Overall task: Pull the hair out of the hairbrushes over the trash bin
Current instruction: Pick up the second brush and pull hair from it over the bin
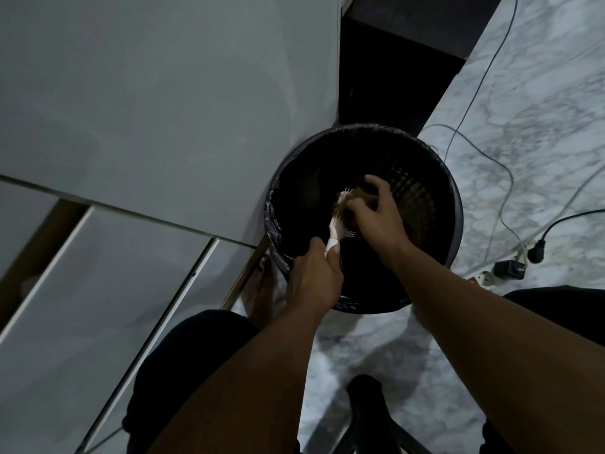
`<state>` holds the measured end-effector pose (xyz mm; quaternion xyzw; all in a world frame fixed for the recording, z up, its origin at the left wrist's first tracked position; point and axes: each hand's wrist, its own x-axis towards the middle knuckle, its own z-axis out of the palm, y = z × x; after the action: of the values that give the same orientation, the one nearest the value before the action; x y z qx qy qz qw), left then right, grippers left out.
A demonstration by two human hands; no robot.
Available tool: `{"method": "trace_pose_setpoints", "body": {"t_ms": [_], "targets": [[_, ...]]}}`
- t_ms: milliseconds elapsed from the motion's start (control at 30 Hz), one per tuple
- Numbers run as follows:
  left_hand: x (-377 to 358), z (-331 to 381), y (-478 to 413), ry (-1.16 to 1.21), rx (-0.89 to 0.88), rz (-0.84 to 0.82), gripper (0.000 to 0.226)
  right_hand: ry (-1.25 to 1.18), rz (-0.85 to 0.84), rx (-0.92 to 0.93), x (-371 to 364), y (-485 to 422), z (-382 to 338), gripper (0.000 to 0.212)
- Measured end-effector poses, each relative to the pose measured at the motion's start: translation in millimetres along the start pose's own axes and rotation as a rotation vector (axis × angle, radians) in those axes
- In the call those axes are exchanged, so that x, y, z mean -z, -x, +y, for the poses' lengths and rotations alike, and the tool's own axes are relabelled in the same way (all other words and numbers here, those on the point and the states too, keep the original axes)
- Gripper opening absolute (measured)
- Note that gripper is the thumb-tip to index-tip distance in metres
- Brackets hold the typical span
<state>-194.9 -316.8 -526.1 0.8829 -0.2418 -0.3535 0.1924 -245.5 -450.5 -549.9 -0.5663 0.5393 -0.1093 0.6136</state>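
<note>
A round black trash bin (453, 204) with a dark liner stands on the marble floor below me. Over its opening my left hand (314, 276) grips the pale handle of a hairbrush (337, 229), whose head points away from me. My right hand (376, 214) rests on the brush head, fingers curled into a clump of brown hair (360, 191) caught in the bristles. The brush head is largely covered by that hand.
A white cabinet (163, 109) with drawers fills the left side, its corner touching the bin. Cables (504, 178) and a power strip (487, 278) lie on the marble floor (540, 103) at right. A dark stool leg (366, 407) shows between my knees.
</note>
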Motion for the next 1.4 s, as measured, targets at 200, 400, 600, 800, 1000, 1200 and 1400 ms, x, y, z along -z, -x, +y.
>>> {"method": "trace_pose_setpoints", "body": {"t_ms": [200, 400, 600, 800, 1000, 1200, 1400], "targets": [[-1.3, -0.6, -0.4, 0.000, -0.028, 0.010, 0.031, 0.133, 0.065, 0.044, 1.5, -6.3, 3.9, 0.017], [0.0, 2.2, 0.8, 0.027, -0.037, 0.037, 0.027, -0.179, 0.149, -0.210, 2.8, -13.8, 0.3, 0.020], [-0.6, 1.2, 0.0, 0.018, -0.045, 0.034, 0.028, -0.396, 0.078, -0.271, 4.9, -8.3, -6.7, 0.013], [-1.2, 2.5, 0.4, 0.012, -0.013, 0.050, 0.027, 0.027, -0.032, 0.017, -4.7, -6.9, 1.7, 0.026], [-1.2, 2.2, -0.9, 0.042, 0.000, 0.073, 0.027, -0.222, 0.061, -0.170, 1.7, -15.3, -2.3, 0.009], [-0.7, 3.5, -2.4, 0.057, 0.001, 0.088, 0.028, -0.433, 0.058, -0.272, 3.6, -8.8, -11.5, 0.022], [0.0, 5.1, 1.5, -0.020, -0.033, 0.058, 0.027, -0.066, -0.043, 0.032, -6.3, -5.7, -6.9, 0.046]]}}
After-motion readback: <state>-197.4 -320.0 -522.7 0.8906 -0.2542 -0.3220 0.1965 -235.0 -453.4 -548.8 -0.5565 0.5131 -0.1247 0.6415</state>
